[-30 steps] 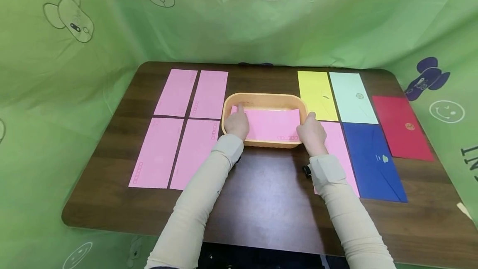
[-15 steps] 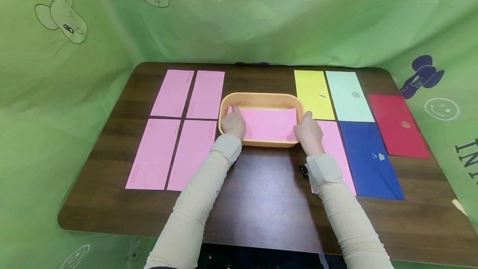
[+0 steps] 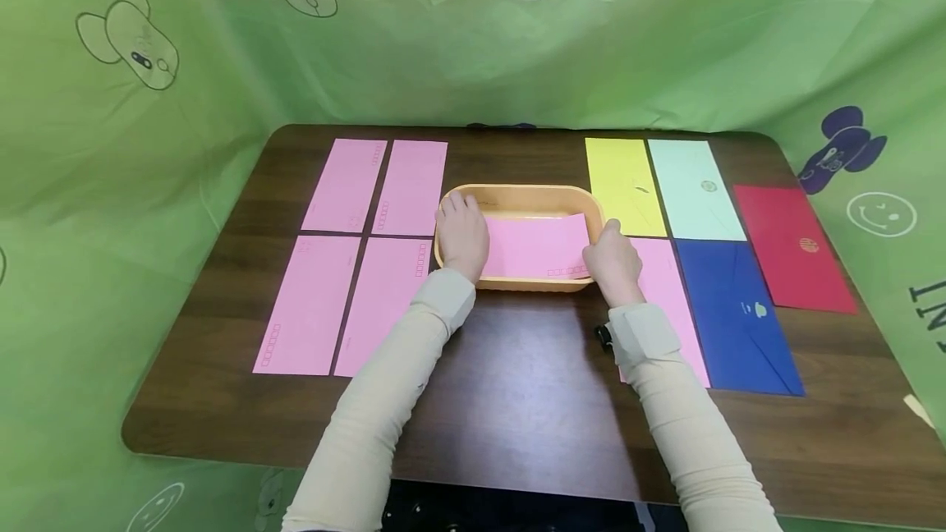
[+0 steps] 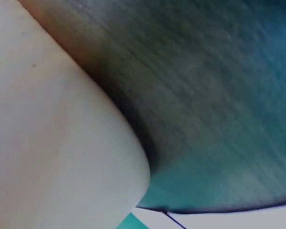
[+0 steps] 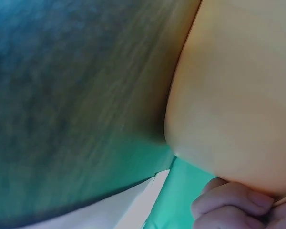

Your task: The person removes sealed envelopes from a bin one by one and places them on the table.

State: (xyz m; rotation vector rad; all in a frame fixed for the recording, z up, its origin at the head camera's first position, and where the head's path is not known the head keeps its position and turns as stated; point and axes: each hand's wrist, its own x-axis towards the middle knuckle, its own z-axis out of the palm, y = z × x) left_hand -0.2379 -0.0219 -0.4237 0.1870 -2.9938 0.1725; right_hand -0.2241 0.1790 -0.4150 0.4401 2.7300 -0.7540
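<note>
A light orange plastic basket (image 3: 528, 284) sits at the middle of the table, with a pink envelope (image 3: 535, 246) lying in it. Over the basket's left end rests my left hand (image 3: 462, 238), fingers reaching forward along the rim and covering the envelope's left end. My right hand (image 3: 615, 266) grips the basket's right rim; in the right wrist view its curled fingers (image 5: 233, 202) show beneath the basket wall (image 5: 229, 95). No left fingers appear in the left wrist view, where a pale curved surface (image 4: 62, 124) fills the left side.
Several pink envelopes (image 3: 306, 302) lie in two rows at left. At right lie a yellow envelope (image 3: 624, 185), a mint one (image 3: 697, 187), a red one (image 3: 792, 245), a blue one (image 3: 739, 314) and another pink one (image 3: 665, 294). Green cloth (image 3: 414, 64) surrounds the dark table (image 3: 532, 401).
The left hand has shifted: its finger that pointed into the basket now lies with the others over the left end. The right hand keeps its hold. The basket stays in place.
</note>
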